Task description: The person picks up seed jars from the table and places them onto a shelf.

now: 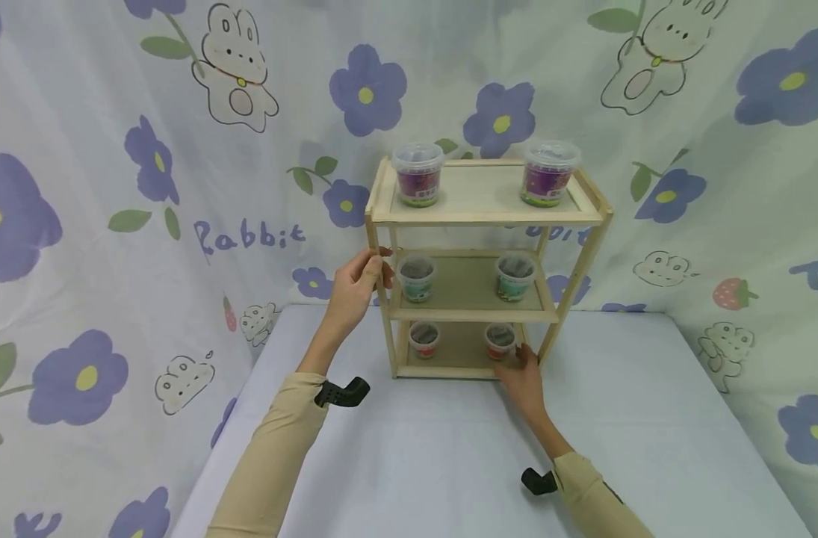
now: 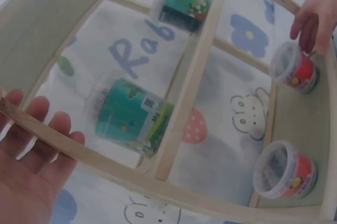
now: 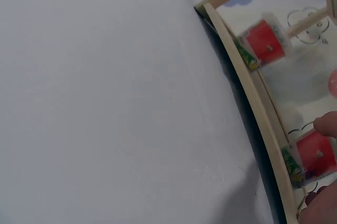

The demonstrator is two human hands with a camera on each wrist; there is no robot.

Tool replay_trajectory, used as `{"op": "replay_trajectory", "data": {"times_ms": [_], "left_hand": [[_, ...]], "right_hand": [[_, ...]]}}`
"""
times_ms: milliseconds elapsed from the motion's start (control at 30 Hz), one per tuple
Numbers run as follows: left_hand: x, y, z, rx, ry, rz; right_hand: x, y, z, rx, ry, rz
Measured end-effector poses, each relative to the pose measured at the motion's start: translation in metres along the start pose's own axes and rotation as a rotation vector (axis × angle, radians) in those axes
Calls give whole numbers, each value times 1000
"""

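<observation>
A wooden three-tier shelf (image 1: 489,372) stands on the table. My left hand (image 1: 363,276) grips its front left post, fingers curled behind the wood. On the bottom tier my right hand (image 1: 524,379) is beside the small red-labelled tub (image 1: 500,341) at the right. In the right wrist view the thumb (image 3: 327,124) overlaps that tub (image 3: 316,155), with other fingers low at the frame edge. In the left wrist view the fingertips lie right by its rim. A matching red tub (image 1: 423,340) sits at the left of the same tier.
Two green-labelled tubs, one left (image 1: 417,279) and one right (image 1: 515,276), stand on the middle tier. Two larger purple-labelled tubs, one left (image 1: 418,175) and one right (image 1: 547,175), stand on top. A printed curtain (image 1: 435,82) hangs behind the white table (image 1: 422,463).
</observation>
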State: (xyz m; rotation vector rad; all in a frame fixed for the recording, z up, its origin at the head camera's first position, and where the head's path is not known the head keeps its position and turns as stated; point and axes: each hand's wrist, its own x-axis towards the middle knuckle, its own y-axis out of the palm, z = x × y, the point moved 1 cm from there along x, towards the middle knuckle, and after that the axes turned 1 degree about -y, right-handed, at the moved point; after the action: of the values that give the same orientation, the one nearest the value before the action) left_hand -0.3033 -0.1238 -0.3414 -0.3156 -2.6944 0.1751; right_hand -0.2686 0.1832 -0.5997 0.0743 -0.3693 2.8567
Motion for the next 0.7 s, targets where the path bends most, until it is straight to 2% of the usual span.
{"op": "replay_trajectory", "data": {"times_ms": [100,200,333,433,567,700], "left_hand": [[5,-3,13,-7,1,-27],[8,-5,27,-31,-3,-64],[11,-4,37,-39,-3,-122],[10,-5,43,-33,-10,-168],[4,-12,50,0,-38,-217],[-2,-22,55,21,-44,-222]], "right_hand": [[-9,-4,4,-15,0,31],[-17,-13,13,33,-16,59],[-23,-35,30,124,-49,77],[-24,-54,46,122,-73,82],[-18,-80,72,109,-98,39],[-4,-108,98,116,-140,-52]]}}
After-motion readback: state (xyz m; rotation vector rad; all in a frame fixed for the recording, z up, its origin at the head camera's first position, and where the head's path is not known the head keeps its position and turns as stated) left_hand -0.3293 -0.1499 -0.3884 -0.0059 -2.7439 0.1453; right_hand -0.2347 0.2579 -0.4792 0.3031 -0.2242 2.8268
